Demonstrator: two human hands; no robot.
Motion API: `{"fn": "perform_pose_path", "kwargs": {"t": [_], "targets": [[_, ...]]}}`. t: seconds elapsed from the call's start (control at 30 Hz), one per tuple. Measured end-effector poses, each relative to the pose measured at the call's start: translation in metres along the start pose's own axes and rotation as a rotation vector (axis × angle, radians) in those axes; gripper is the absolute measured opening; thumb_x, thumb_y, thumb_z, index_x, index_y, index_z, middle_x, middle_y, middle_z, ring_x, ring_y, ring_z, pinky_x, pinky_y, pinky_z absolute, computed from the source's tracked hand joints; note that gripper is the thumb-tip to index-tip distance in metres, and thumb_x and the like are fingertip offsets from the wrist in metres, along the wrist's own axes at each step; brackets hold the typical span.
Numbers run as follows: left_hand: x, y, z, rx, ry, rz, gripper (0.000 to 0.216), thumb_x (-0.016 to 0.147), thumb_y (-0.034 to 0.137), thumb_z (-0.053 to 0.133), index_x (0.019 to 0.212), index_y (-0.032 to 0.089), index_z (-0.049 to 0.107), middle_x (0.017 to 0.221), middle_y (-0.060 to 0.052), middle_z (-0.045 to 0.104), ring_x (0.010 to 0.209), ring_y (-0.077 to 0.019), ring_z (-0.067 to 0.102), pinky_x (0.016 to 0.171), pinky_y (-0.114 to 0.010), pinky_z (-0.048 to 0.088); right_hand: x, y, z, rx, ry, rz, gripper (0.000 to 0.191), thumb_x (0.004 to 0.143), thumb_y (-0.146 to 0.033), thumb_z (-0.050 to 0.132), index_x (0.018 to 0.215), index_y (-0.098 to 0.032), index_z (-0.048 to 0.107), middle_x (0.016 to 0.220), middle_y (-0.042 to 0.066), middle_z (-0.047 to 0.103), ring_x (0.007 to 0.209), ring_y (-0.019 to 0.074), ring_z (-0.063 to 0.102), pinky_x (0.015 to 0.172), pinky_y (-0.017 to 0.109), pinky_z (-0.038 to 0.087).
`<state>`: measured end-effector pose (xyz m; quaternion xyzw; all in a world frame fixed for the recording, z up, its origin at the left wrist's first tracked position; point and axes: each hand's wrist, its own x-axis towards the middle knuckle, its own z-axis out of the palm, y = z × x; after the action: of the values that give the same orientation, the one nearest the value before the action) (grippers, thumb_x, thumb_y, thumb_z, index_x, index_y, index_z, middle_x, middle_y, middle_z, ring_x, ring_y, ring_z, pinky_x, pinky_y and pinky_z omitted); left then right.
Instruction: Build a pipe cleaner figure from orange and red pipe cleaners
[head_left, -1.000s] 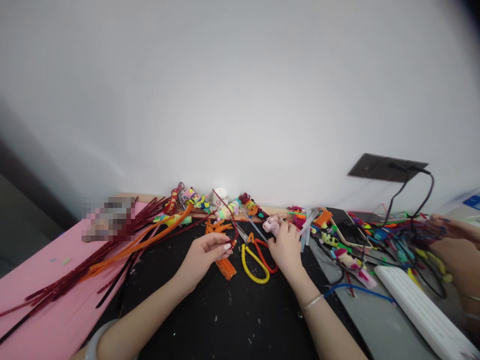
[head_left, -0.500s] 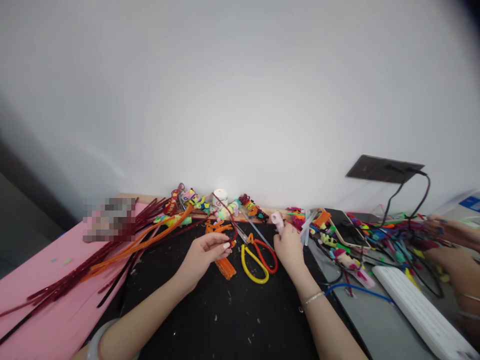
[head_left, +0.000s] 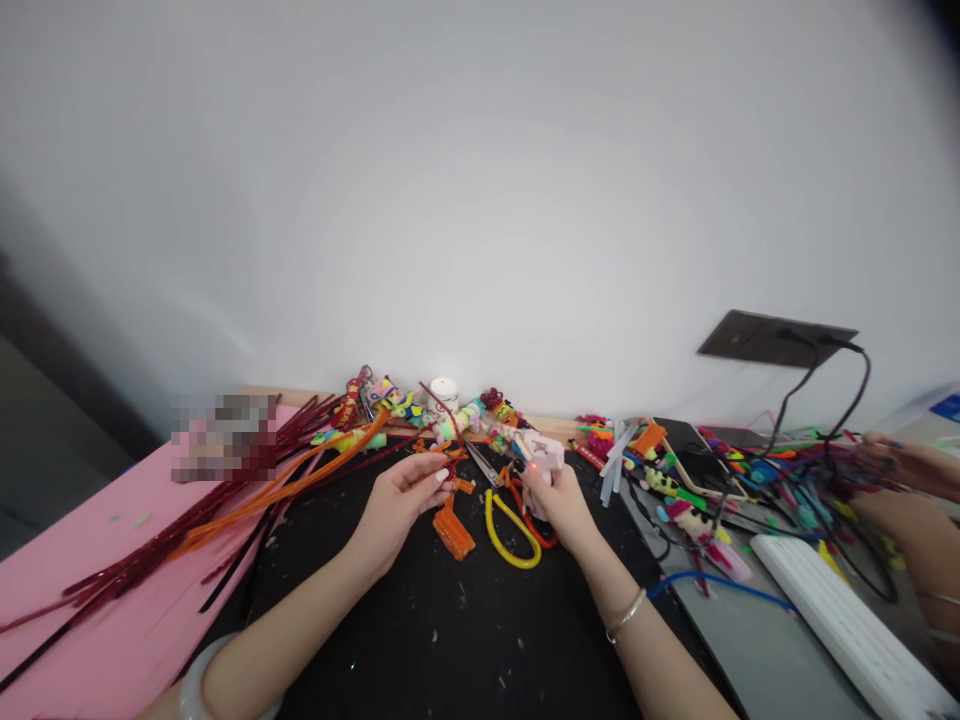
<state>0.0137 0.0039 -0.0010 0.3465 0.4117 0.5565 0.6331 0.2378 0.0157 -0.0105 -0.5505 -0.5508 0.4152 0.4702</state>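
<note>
My left hand (head_left: 409, 495) is closed, pinching a twisted dark red pipe cleaner (head_left: 452, 425) whose long end points up. In my right hand (head_left: 561, 505) is a small pale pink hot glue gun (head_left: 546, 450); a small red light glows by my fingers, and its front end points left towards the pipe cleaner. Between the two hands lie scissors (head_left: 511, 560) with one yellow and one red handle loop, the red one partly covered by my right hand. A bundle of short orange pipe cleaners (head_left: 454, 535) rests on the black mat (head_left: 405, 640) beside my left hand.
Long dark red pipe cleaners (head_left: 150, 535) spread over the pink surface (head_left: 75, 590) at left. Several fuzzy figures and a white tub (head_left: 444, 392) line the wall. Glue sticks (head_left: 616, 460), a phone (head_left: 694, 455), cables and a power strip (head_left: 832, 610) lie right, near another person's hands (head_left: 892, 500).
My right hand has picked up the glue gun and brought it left, over the scissors. The red pipe cleaner in my left hand has shifted slightly left.
</note>
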Motion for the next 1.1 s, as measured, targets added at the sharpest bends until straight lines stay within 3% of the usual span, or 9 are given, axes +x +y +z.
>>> {"fn": "perform_pose_path", "kwargs": {"t": [0.3,0.53,1.1], "targets": [[0.0043,-0.0028,-0.0028,0.002,0.015,0.054,0.032,0.060,0.033,0.087,0.085,0.016,0.075,0.080,-0.001,0.073,0.070,-0.0120,0.064,0.069,-0.023,0.053,-0.0068,-0.0049,0.0062,0.135,-0.243,0.140,0.031,0.070,-0.047,0.067,0.064,-0.018,0.055,0.048,-0.004,0.053,0.033,0.0071,0.042,0.033,0.020,0.033],[0.0025,-0.0009,-0.0004,0.016,0.021,0.046,0.034,0.059,0.033,0.087,0.085,0.016,0.075,0.081,-0.002,0.073,0.071,-0.0132,0.064,0.072,-0.026,0.053,-0.0081,-0.0022,0.0067,0.119,-0.334,0.129,0.040,0.075,-0.053,0.064,0.057,-0.018,0.054,0.047,-0.002,0.054,0.033,0.0064,0.043,0.034,0.019,0.032],[0.0020,-0.0024,-0.0005,0.015,0.021,0.044,0.035,0.059,0.034,0.087,0.086,0.016,0.075,0.078,-0.002,0.072,0.070,-0.0140,0.065,0.071,-0.027,0.053,-0.0097,-0.0053,0.0083,0.045,-0.294,0.120,0.038,0.074,-0.048,0.064,0.052,-0.020,0.050,0.040,-0.004,0.048,0.031,0.0073,0.040,0.032,0.019,0.026]]}}
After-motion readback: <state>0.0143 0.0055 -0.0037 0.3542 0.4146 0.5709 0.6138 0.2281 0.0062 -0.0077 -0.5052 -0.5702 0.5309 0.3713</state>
